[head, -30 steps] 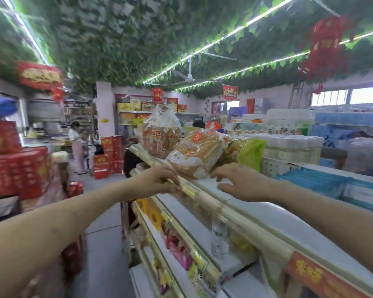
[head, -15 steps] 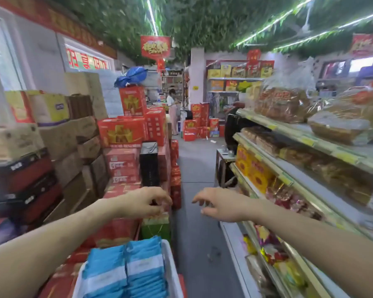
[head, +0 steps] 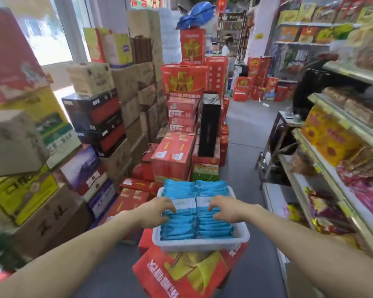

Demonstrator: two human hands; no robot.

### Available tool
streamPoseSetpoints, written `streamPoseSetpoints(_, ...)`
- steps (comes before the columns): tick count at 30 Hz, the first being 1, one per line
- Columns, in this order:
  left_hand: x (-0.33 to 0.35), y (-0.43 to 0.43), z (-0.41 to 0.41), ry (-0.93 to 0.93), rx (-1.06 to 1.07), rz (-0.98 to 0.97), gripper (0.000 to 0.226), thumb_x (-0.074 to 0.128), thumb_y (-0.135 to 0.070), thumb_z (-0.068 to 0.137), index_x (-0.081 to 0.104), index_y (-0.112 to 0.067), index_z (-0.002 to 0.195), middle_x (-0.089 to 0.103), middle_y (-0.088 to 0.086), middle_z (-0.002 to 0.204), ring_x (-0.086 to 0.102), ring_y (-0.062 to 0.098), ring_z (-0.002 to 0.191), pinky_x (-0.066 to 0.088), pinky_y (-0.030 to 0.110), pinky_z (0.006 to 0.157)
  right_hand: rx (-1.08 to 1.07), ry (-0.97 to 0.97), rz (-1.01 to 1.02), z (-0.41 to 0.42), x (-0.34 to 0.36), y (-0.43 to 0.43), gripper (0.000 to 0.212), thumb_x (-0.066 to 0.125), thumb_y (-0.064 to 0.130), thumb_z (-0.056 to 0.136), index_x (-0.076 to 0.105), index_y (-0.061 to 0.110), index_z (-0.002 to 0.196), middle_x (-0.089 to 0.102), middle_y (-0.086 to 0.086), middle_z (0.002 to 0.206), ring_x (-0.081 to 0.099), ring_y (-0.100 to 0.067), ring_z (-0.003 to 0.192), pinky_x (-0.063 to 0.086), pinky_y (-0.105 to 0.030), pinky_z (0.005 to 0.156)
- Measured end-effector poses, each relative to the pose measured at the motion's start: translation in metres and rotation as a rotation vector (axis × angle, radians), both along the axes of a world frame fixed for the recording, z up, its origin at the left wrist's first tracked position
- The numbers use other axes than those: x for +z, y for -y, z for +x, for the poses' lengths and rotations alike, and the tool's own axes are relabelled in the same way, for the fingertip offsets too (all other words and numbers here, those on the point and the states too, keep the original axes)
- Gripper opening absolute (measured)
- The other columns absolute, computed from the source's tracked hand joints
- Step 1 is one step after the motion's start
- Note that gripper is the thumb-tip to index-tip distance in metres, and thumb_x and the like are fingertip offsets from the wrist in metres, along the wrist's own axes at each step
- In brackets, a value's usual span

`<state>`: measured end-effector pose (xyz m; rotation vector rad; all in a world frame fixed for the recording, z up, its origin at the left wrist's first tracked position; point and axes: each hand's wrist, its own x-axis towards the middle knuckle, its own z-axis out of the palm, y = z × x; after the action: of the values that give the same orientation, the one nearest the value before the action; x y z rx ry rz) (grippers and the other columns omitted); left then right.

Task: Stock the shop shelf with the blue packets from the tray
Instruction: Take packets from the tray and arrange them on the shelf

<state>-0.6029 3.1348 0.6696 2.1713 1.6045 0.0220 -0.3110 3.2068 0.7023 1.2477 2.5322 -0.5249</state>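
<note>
Two rows of blue packets (head: pixel 181 224) stand on edge in a white tray (head: pixel 200 245) at lower centre of the frame, the tray resting on a red carton (head: pixel 181 274). Both hands reach in from below. The left hand (head: pixel 157 210) has its bent fingers on the left row and the right hand (head: pixel 228 209) has its bent fingers on the right row. I cannot tell whether either actually pinches a packet. The shop shelf (head: pixel 329 175) runs along the right edge, well apart from the tray.
</note>
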Motion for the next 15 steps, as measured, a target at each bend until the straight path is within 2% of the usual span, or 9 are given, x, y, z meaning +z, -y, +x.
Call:
streamPoseSetpoints(4,-0.019,-0.011,0.002,-0.063,-0.007,0.088,0.035,0.063,-0.026,0.095,0.064,-0.025,0.13,0.039,0.007,0.154,0.027,0.03,0.146,0.018,0.043,0.123,-0.071,-0.015,0.053,0.001,-0.02,-0.007,0.042,0.058,0.024,0.099,0.058,0.026,0.14,0.031,-0.003,0.161,0.038,-0.025,0.144,0.036,-0.038,0.117)
streamPoseSetpoints(7,-0.025,-0.024,0.008,-0.127,-0.005,0.12,0.035,0.062,-0.029,0.096,0.063,-0.028,0.131,0.029,0.01,0.162,0.022,0.032,0.151,0.016,0.046,0.124,-0.131,-0.022,0.098,0.001,-0.029,-0.014,0.046,0.057,0.026,0.098,0.054,0.029,0.143,0.015,-0.003,0.17,0.026,-0.026,0.153,0.033,-0.041,0.12)
streamPoseSetpoints(9,-0.027,-0.032,0.011,-0.135,0.021,0.109,0.035,0.061,-0.032,0.095,0.062,-0.032,0.13,0.026,0.009,0.164,0.021,0.032,0.151,0.021,0.047,0.123,-0.144,-0.015,0.108,0.0,-0.033,-0.017,0.047,0.058,0.027,0.097,0.054,0.029,0.144,0.012,-0.002,0.17,0.023,-0.025,0.154,0.032,-0.041,0.122)
streamPoseSetpoints(12,-0.03,-0.039,0.014,-0.147,0.02,0.085,0.034,0.058,-0.034,0.094,0.063,-0.035,0.127,0.03,0.004,0.162,0.031,0.032,0.145,0.03,0.049,0.119,-0.162,0.011,0.123,0.001,-0.037,-0.02,0.047,0.058,0.027,0.097,0.054,0.03,0.143,0.016,-0.001,0.17,0.024,-0.026,0.153,0.03,-0.043,0.122)
streamPoseSetpoints(15,-0.034,-0.042,0.019,-0.164,0.021,0.123,0.032,0.057,-0.036,0.094,0.064,-0.038,0.124,0.037,-0.001,0.156,0.035,0.027,0.141,0.029,0.049,0.117,-0.161,0.047,0.139,0.006,-0.042,-0.024,0.047,0.058,0.029,0.095,0.054,0.031,0.142,0.021,-0.004,0.168,0.026,-0.028,0.152,0.029,-0.047,0.123)
